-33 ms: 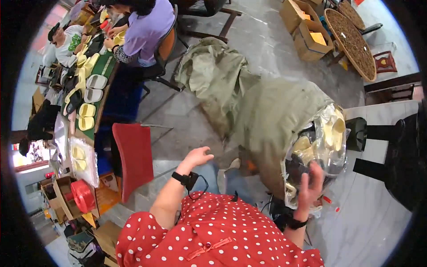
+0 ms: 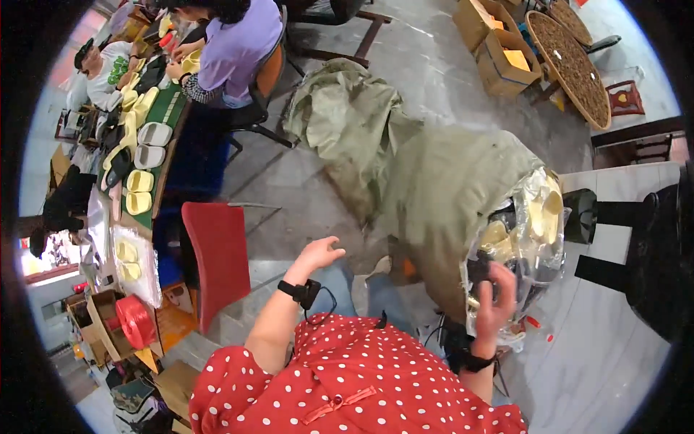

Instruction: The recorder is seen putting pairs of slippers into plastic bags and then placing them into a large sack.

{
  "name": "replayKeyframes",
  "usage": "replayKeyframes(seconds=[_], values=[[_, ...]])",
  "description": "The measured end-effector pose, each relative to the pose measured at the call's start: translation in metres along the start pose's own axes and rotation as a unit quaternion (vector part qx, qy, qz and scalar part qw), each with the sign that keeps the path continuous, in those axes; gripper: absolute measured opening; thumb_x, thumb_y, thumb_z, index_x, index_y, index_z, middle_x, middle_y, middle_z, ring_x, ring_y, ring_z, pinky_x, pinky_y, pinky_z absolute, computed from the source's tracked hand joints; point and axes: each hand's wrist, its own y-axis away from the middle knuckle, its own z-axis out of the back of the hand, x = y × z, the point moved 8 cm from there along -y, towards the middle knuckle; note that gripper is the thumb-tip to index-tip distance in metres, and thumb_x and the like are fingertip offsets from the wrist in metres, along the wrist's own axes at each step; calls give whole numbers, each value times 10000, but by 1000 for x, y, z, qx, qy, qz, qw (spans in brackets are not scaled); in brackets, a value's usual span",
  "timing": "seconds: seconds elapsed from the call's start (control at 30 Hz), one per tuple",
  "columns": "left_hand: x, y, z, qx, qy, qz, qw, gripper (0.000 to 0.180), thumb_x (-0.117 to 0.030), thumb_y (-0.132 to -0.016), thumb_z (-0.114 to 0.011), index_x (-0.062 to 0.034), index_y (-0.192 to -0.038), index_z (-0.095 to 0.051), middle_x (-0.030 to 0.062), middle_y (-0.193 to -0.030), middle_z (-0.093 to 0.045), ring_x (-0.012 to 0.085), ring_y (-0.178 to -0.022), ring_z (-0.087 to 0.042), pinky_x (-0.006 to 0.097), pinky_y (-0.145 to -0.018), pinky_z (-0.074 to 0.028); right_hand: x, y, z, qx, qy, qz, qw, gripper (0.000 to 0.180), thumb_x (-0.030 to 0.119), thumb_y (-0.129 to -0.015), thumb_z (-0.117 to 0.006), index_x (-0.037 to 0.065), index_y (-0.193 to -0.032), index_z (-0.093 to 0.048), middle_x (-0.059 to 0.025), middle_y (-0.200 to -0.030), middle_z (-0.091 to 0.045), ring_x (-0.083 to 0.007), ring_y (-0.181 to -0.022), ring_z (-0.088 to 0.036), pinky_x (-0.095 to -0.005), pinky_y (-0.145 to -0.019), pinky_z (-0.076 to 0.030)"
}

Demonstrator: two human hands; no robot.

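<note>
Over my lap hovers my left hand (image 2: pixel 318 254), empty, its thumb apart from its fingers. My right hand (image 2: pixel 496 296) is raised before the mouth of a large green-grey woven sack (image 2: pixel 448 181); its fingers are apart and a little blurred, with nothing visible in them. A clear plastic liner (image 2: pixel 531 271) lines the sack's mouth. Inside lie several pale yellow slippers (image 2: pixel 551 217) and some dark ones. My hand hides part of the opening, so whether it touches anything inside I cannot tell.
A red chair (image 2: pixel 217 264) stands to my left, beside a long table with yellow slippers (image 2: pixel 139 192) and grey slippers (image 2: pixel 152 145). Two people sit farther along it. A red twine roll (image 2: pixel 135 320) lies near a carton. Cardboard boxes (image 2: pixel 510 65) and a black chair (image 2: pixel 654 260) are at the right.
My right hand has shifted slightly left, and its fingers have moved a little away from the plastic-lined slippers. My left hand has hardly moved.
</note>
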Motion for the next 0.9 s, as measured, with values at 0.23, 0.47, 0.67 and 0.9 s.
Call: replayKeyframes(seconds=[0.23, 0.47, 0.67, 0.9], values=[[74, 9, 58, -101, 150, 6, 983, 465, -322, -860, -644, -100, -1259, -550, 115, -971, -684, 235, -878, -659, 353, -766, -509, -100, 15, -294, 233, -169, -167, 943, 219, 75, -848, -637, 25, -1061, -632, -77, -1060, -627, -160, -854, -622, -280, -746, -504], [241, 34, 10, -116, 167, 203, 958, 457, -243, -867, -658, -68, -1272, -537, 85, -943, -688, 174, -853, -645, 308, -780, -499, -371, 62, -555, 271, -111, -356, 887, 553, 179, -829, -680, 13, -1317, -481, -139, -1288, -522, -199, -922, -636, -329, -834, -502], [351, -9, -50, -107, 221, 256, 935, 439, -171, -868, -649, -48, -1274, -535, 71, -935, -661, 121, -808, -595, 275, -728, -486, -528, 47, -696, 265, -36, -322, 908, 938, 277, -772, -738, -61, -1451, -186, -250, -1514, -196, -341, -1422, -171, -383, -1149, -197], [382, -70, -91, -117, 238, 260, 928, 398, -143, -870, -639, -48, -1245, -547, 83, -941, -649, 158, -824, -616, 294, -725, -496, -618, 15, -736, 210, -48, -401, 890, 408, 182, -852, -637, 31, -1223, -565, -114, -1080, -647, -183, -1018, -568, -332, -878, -435]])
